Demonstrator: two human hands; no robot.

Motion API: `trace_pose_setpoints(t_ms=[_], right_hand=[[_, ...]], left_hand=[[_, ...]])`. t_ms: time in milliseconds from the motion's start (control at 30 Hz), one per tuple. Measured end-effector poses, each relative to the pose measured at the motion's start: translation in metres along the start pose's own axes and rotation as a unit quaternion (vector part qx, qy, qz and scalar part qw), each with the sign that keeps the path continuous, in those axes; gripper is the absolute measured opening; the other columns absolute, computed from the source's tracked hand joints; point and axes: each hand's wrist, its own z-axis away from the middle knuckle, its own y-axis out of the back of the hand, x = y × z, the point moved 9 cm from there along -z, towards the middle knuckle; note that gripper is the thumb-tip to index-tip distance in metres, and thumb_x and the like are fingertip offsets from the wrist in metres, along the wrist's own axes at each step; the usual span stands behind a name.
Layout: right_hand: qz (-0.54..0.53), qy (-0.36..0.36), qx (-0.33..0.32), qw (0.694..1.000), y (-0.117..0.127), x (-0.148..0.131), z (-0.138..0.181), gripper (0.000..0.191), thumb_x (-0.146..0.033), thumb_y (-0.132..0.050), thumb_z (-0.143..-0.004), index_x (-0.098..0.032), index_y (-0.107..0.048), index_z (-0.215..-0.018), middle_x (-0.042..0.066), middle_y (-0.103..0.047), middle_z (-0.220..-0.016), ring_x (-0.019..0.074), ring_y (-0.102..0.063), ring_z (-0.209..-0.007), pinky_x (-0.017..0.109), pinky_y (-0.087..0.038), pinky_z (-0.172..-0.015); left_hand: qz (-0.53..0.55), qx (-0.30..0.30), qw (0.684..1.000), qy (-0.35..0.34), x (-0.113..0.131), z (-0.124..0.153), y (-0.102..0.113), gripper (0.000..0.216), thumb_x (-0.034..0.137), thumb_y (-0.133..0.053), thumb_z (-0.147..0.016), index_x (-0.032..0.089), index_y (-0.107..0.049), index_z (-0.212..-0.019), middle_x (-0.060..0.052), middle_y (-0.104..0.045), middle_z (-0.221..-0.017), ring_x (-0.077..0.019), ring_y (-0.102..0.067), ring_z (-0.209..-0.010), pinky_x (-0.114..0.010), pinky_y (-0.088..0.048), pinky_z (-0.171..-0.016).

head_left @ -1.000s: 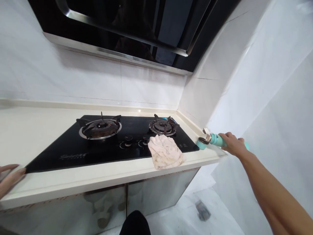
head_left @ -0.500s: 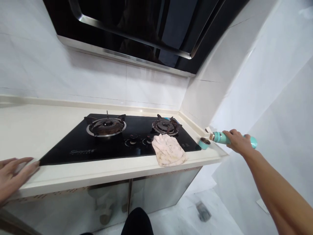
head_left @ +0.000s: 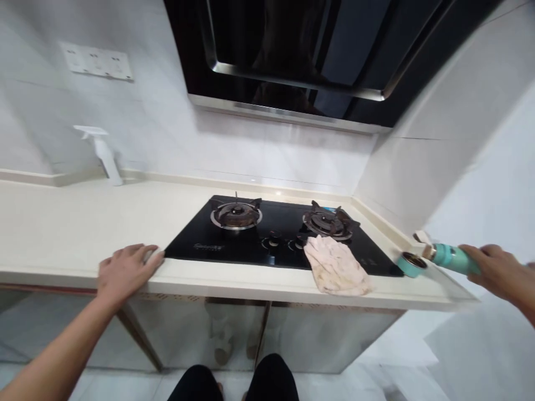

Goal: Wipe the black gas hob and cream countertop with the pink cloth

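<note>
My right hand [head_left: 499, 271] is closed around a teal flask [head_left: 451, 258], held tilted with its mouth over a small teal cup [head_left: 412, 264] at the right end of the cream counter [head_left: 67, 234]. My left hand [head_left: 125, 270] lies flat with fingers spread on the counter's front edge, just left of the black gas hob [head_left: 284, 239]. A crumpled off-white cloth [head_left: 336, 271] lies across the hob's front right corner.
A white spray bottle [head_left: 102, 153] stands at the back left by the wall. A black range hood [head_left: 317, 50] hangs above the hob. A wall socket plate [head_left: 96, 61] sits upper left. White walls close in on the right.
The view has swung left, bringing the spray bottle and socket into sight. My left hand now sits further onto the counter edge. The flask stays tilted over the cup.
</note>
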Motion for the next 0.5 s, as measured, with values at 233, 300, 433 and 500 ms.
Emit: trace_pose_setpoints(t_ms=[233, 300, 433, 500], right_hand=[[-0.044, -0.007, 0.004, 0.999, -0.017, 0.008, -0.011, 0.037, -0.044, -0.042, -0.087, -0.043, -0.06, -0.119, 0.016, -0.06, -0.117, 0.0383, -0.059, -0.11, 0.063, -0.035, -0.085], [-0.04, -0.014, -0.002, 0.999, -0.017, 0.006, -0.01, 0.037, -0.043, -0.039, -0.089, -0.042, -0.06, -0.12, 0.016, -0.059, -0.119, 0.0388, -0.059, -0.113, 0.064, -0.035, -0.087], [-0.045, -0.054, -0.023, 0.997, -0.022, 0.008, -0.01, 0.038, -0.042, -0.036, -0.094, -0.041, -0.057, -0.127, 0.016, -0.058, -0.125, 0.0375, -0.059, -0.118, 0.061, -0.038, -0.089], [-0.059, -0.072, -0.038, 0.995, -0.023, 0.008, -0.008, 0.04, -0.044, -0.037, -0.096, -0.038, -0.055, -0.131, 0.016, -0.056, -0.13, 0.0378, -0.058, -0.121, 0.061, -0.039, -0.089]], left_hand=[[-0.008, 0.008, 1.0, 0.014, 0.002, 0.006, 0.005, 0.058, 0.057, -0.034, -0.103, 0.026, -0.065, -0.14, -0.014, -0.056, -0.15, -0.0375, -0.049, -0.137, -0.054, -0.035, -0.112], [-0.008, 0.011, 1.0, 0.016, 0.0, 0.004, 0.003, 0.057, 0.057, -0.035, -0.102, 0.026, -0.066, -0.14, -0.014, -0.056, -0.151, -0.037, -0.048, -0.137, -0.054, -0.035, -0.112], [-0.024, 0.009, 0.999, 0.018, -0.003, 0.001, -0.001, 0.057, 0.058, -0.035, -0.102, 0.028, -0.065, -0.141, -0.012, -0.056, -0.152, -0.0358, -0.049, -0.137, -0.053, -0.036, -0.112], [-0.031, 0.008, 0.999, 0.022, -0.006, 0.0, -0.002, 0.058, 0.058, -0.035, -0.101, 0.029, -0.064, -0.141, -0.012, -0.055, -0.153, -0.0357, -0.049, -0.137, -0.052, -0.037, -0.112]])
